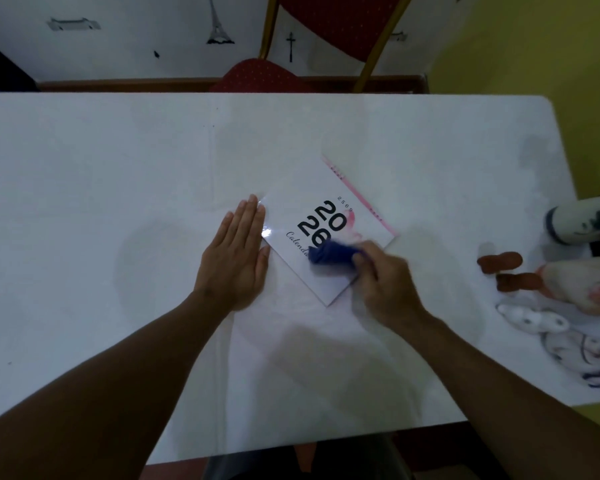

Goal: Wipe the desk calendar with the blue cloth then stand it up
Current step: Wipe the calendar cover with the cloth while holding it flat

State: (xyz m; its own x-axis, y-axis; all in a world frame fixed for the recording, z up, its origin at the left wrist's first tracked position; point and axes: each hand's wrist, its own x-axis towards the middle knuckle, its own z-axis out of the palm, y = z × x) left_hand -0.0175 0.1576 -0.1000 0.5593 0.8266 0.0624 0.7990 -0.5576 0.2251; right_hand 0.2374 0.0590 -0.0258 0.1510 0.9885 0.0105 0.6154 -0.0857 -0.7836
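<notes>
The desk calendar (pixel 312 188) lies flat on the white table (pixel 118 161), turned diagonally, its white cover printed "2026 Calendar" with a pink edge. My left hand (pixel 234 258) rests flat, fingers together, on the table at the calendar's left corner, touching its glossy edge. My right hand (pixel 387 282) grips the bunched blue cloth (pixel 329 256) and presses it on the cover's lower right part, hiding part of the print. The cloth and right hand are blurred.
At the table's right edge lie plush toys: a white one with brown feet (pixel 506 271), a white cylinder shape (pixel 575 223) and a small white figure (pixel 534 320). A red chair (pixel 264 76) stands beyond the far edge.
</notes>
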